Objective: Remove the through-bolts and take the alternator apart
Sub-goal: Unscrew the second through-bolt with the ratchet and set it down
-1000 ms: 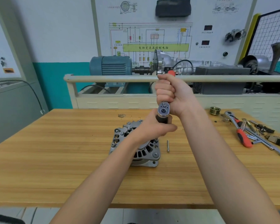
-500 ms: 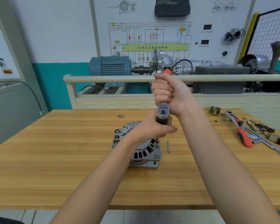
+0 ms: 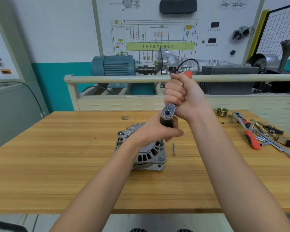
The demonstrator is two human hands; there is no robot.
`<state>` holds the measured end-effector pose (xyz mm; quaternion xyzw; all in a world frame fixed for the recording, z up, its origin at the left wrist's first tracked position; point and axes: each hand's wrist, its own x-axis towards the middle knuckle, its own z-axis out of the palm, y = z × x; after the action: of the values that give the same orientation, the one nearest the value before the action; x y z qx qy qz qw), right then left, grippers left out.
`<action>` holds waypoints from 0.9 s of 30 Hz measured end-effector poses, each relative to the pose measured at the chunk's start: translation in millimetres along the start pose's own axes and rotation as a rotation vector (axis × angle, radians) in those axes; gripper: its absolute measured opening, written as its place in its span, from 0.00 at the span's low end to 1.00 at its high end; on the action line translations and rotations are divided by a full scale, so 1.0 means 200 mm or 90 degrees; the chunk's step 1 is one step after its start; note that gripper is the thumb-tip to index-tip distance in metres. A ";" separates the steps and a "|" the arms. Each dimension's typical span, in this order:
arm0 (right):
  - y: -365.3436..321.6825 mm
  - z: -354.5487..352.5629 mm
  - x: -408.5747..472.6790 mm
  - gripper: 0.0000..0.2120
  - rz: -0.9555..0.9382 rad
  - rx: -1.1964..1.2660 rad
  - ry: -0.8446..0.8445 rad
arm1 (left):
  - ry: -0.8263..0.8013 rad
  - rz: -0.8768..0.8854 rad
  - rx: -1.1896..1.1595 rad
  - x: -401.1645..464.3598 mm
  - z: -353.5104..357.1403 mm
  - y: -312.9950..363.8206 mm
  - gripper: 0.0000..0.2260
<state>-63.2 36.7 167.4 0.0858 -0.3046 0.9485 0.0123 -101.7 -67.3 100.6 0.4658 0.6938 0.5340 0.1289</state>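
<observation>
A silver alternator (image 3: 147, 154) lies flat on the wooden workbench (image 3: 74, 164), near its middle. A ratchet wrench (image 3: 168, 112) with a dark socket stands over the alternator's right rim. My right hand (image 3: 182, 97) grips the ratchet's handle, whose orange end sticks out above my fist. My left hand (image 3: 156, 131) curls round the dark socket below the ratchet head and covers part of the alternator's top. One removed through-bolt (image 3: 174, 149) lies on the bench just right of the alternator.
At the bench's right end lie a second ratchet with an orange grip (image 3: 248, 133), extension bars and small parts. A brass-coloured pulley (image 3: 222, 112) sits at the back right. Behind a beige rail (image 3: 115, 79) stands a training rig with a blue motor (image 3: 114, 65).
My right hand has swung the ratchet handle slightly to the left and back about the socket. The left hand stays on the socket; the alternator and loose bolt have not moved.
</observation>
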 end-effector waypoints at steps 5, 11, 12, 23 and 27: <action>0.00 0.01 0.03 0.24 0.029 0.022 0.017 | 0.094 0.004 -0.021 0.04 0.06 -0.01 0.23; 0.11 -0.03 -0.06 0.22 -0.341 0.124 0.119 | 0.292 0.050 -0.136 0.07 0.12 -0.04 0.11; 0.11 -0.03 -0.06 0.23 -0.329 0.121 0.109 | 0.265 0.050 -0.121 0.07 0.11 -0.05 0.11; -0.03 -0.01 0.03 0.24 0.034 0.044 0.011 | 0.057 0.014 -0.091 0.07 0.06 -0.05 0.17; 0.08 -0.02 -0.02 0.23 -0.278 0.118 0.115 | 0.253 0.041 -0.172 0.09 0.09 -0.06 0.21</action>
<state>-61.5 26.4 155.5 0.0650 -0.1880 0.9511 0.2363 -105.1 -42.3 87.9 0.3521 0.6125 0.7069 0.0338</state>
